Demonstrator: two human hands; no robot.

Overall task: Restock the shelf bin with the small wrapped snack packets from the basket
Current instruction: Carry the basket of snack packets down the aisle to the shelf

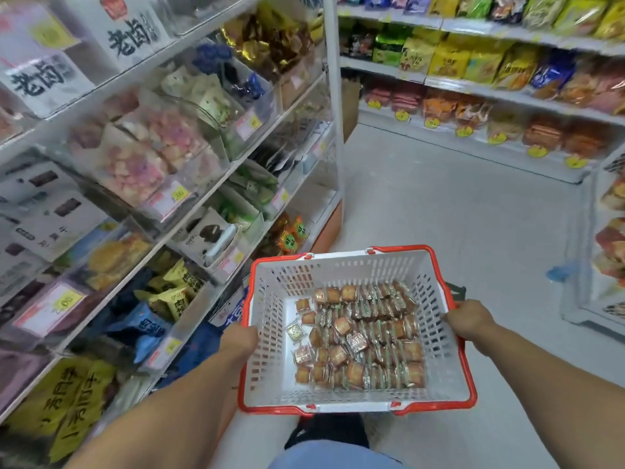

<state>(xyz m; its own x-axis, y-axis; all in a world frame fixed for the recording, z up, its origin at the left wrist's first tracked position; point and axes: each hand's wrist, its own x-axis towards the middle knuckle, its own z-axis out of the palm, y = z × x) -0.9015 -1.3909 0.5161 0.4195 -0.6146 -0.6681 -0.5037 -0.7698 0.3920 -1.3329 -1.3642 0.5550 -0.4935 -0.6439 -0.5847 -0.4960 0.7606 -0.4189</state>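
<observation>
A white plastic basket with a red rim is held out in front of me at waist height. My left hand grips its left rim and my right hand grips its right rim. Several small wrapped snack packets, orange-brown with clear and green wrappers, lie on the basket's floor, mostly toward its right side. On my left stands a shelf unit of clear bins filled with packaged snacks. Which bin takes these packets cannot be told.
A grey floor aisle runs ahead and to the right. White shelves with bagged snacks line the far wall. Another display stands at the right edge. A blue scrap lies on the floor. My dark shoe shows below the basket.
</observation>
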